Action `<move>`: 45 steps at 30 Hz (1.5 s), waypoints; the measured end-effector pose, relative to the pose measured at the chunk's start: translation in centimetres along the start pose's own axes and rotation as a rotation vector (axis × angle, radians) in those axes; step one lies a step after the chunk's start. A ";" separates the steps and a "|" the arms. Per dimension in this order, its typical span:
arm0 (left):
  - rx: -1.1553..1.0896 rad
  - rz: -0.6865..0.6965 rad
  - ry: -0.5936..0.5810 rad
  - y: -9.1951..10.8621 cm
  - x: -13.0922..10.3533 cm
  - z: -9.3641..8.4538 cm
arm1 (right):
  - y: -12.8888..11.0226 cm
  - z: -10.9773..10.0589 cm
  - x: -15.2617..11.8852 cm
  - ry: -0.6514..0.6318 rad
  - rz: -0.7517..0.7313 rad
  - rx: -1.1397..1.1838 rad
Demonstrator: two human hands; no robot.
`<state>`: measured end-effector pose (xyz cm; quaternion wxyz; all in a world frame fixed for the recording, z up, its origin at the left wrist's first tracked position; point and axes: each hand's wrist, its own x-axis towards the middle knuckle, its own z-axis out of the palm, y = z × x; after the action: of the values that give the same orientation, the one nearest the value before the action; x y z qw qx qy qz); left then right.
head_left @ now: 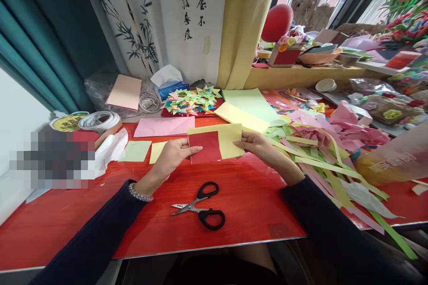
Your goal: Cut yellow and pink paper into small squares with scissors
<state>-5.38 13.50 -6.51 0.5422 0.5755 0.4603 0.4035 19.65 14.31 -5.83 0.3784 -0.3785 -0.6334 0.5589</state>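
Observation:
My left hand (174, 153) pinches a red paper square (207, 148) against the left part of a yellow paper (230, 136), its thumb on the red. The yellow paper's right end is between the thumb and fingers of my right hand (254, 144). Both papers are held up above the red table (150, 227). Below them, black-handled scissors (197, 205) lie with their blades apart, pointing left. A green square (135, 151) and a smaller-looking yellow piece (157, 151) lie left of my left hand.
Pink sheets (163, 127) and a pale green sheet (254, 102) lie behind the hands, near a heap of folded paper pieces (192, 100). Cut paper strips (327, 164) cover the right side. White tape rolls (100, 121) sit at the left.

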 end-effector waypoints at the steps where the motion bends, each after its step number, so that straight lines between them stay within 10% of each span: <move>1: 0.001 0.000 0.003 0.0 0.0 0.0 | 0.0 0.0 0.0 -0.001 -0.001 -0.002; 8: -0.023 -0.001 0.022 0.2 0.2 0.2 | 0.6 -0.3 0.5 0.037 -0.025 -0.084; 13: -0.018 0.056 0.132 0.5 0.3 -0.4 | -0.7 1.6 -0.7 0.597 -0.373 -0.481; 15: 0.019 0.102 0.201 0.5 0.5 -0.8 | -1.5 3.7 -1.9 0.326 -0.450 -0.621; 17: 0.015 0.129 0.235 0.5 0.6 -1.2 | -2.0 6.0 -3.2 -0.239 -0.428 -0.778; 20: -0.057 0.142 0.244 0.8 0.8 -1.8 | -1.9 8.5 -4.5 -0.509 -0.377 -0.991; 37: -0.072 0.112 0.252 2.1 0.3 -2.1 | -1.6 7.4 -3.9 -0.456 -0.232 -1.110; 45: -0.099 0.109 0.224 2.0 0.2 -1.8 | -1.1 6.2 -3.2 -0.412 -0.142 -0.553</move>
<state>-6.92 14.15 -4.40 0.4921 0.5237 0.4657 0.5165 15.37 8.73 -5.45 0.1636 -0.3010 -0.8486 0.4032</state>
